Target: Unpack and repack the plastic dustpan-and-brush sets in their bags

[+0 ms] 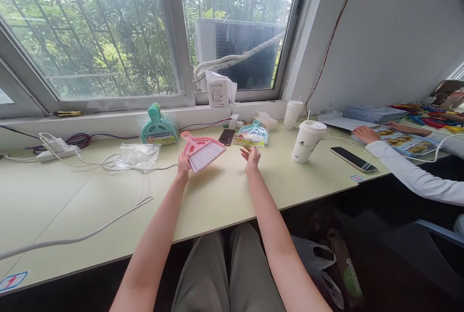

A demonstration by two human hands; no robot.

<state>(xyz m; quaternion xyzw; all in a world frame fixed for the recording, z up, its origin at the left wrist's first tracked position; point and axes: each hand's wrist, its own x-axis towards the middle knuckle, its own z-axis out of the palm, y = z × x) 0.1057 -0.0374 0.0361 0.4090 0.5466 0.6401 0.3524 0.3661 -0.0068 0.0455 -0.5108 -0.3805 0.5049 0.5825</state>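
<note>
My left hand (183,165) grips the left edge of a pink dustpan (198,143) with a small brush (206,156) nested in it, white bristles towards me. The set is held tilted just above the table. To its right, my right hand (251,158) is held out over the table with fingers apart and nothing in it. Behind that hand lies a packaged teal brush-and-dustpan set (253,134). A stack of teal dustpan sets (158,127) stands at the back left, near the wall.
Crumpled clear plastic bags (136,156) and a power strip (58,151) with cables lie left. A dark phone (226,136) sits behind the pink set. Rightward stand two white cups (307,144), another phone (353,159), and a co-worker's hand (365,134) on printed packaging (402,140).
</note>
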